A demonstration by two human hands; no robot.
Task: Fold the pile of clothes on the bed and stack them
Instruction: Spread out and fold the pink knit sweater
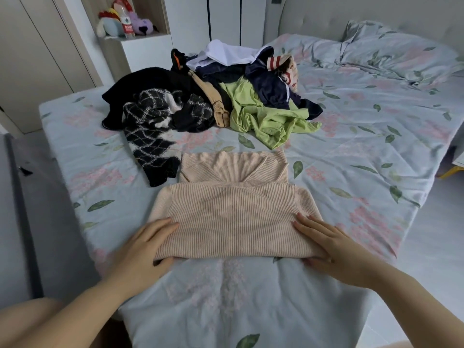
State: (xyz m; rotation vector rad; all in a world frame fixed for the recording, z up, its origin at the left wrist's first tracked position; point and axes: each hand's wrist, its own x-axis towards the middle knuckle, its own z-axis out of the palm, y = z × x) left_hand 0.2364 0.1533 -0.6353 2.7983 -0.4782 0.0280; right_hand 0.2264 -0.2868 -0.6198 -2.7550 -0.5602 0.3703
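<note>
A pale pink ribbed sweater point(233, 212) lies partly folded on the bed point(364, 151) right in front of me, its lower part doubled up over the body. My left hand point(143, 247) grips its near left corner, fingers on top and thumb beneath the fold. My right hand point(326, 244) grips the near right corner the same way. Behind the sweater sits the unfolded pile of clothes point(213, 96): a black and white checked knit point(153, 136), a lime green garment point(266, 119), navy, white, tan and striped pieces.
The bed has a light blue floral sheet, with a pillow point(394, 51) at the far right. A white cabinet with plush toys and a bottle point(128, 23) stands beyond the bed's far left. Floor shows to the right and left of the bed.
</note>
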